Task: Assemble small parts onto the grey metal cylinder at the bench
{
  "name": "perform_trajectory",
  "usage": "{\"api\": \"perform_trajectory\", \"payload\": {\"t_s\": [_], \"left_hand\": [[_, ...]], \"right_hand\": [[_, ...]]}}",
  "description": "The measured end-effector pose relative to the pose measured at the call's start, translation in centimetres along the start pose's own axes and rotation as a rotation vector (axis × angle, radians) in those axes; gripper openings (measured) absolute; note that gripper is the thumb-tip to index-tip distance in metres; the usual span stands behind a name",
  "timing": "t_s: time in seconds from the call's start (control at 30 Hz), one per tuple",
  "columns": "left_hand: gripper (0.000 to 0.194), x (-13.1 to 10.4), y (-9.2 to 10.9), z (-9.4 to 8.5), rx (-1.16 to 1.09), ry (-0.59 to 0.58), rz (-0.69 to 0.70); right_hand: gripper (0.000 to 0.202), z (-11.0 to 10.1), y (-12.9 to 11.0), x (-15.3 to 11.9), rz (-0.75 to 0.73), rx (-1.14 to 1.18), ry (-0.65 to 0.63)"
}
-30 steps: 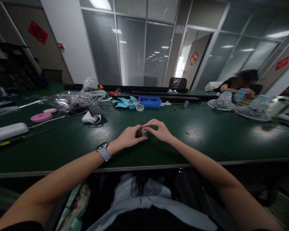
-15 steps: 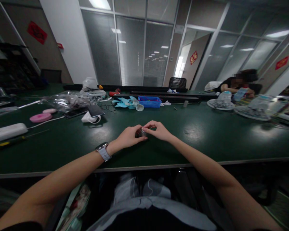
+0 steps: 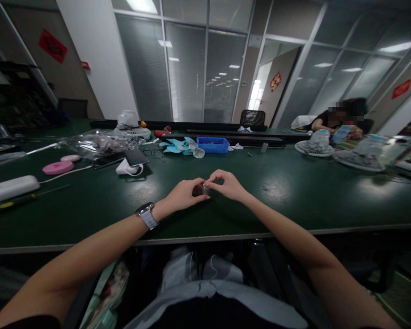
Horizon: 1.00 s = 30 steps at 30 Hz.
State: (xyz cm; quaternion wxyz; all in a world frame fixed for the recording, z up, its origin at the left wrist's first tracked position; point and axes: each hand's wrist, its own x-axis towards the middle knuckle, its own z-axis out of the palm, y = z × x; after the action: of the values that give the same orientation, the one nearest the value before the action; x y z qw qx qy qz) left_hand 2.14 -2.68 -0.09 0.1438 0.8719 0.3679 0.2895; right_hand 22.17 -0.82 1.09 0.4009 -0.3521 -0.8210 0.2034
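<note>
Apparently, the left hand [image 3: 182, 194] was clamped around a small metal cylinder [image 3: 204, 191], at six o'clock from the blue basket [image 3: 214, 149], while the right hand [image 3: 228, 186] pinched its top; what was done or left wasn't visible.

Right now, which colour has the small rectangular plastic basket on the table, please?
The basket is blue; it shows best in the head view.

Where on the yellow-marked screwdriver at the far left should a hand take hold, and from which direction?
Best by the thick handle, pinched across its width from above and the near side: the tool lies flat, the white power strip sits just beyond it, and the slim shaft offers far less to grip.
</note>
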Motion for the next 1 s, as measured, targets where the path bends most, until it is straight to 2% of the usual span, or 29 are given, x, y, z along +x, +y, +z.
{"api": "perform_trajectory", "payload": {"t_s": [0.47,1.0], "left_hand": [[0.037,0.03,0.24,-0.15,0.061,0.003,0.03],[0.039,0.02,-0.25,0.08,0.053,0.009,0.01]], "right_hand": [[0.027,0.44,0.17,-0.1,0.021,-0.036,0.062],[0.018,0.1,0.28,-0.15,-0.114,-0.069,-0.018]]}}
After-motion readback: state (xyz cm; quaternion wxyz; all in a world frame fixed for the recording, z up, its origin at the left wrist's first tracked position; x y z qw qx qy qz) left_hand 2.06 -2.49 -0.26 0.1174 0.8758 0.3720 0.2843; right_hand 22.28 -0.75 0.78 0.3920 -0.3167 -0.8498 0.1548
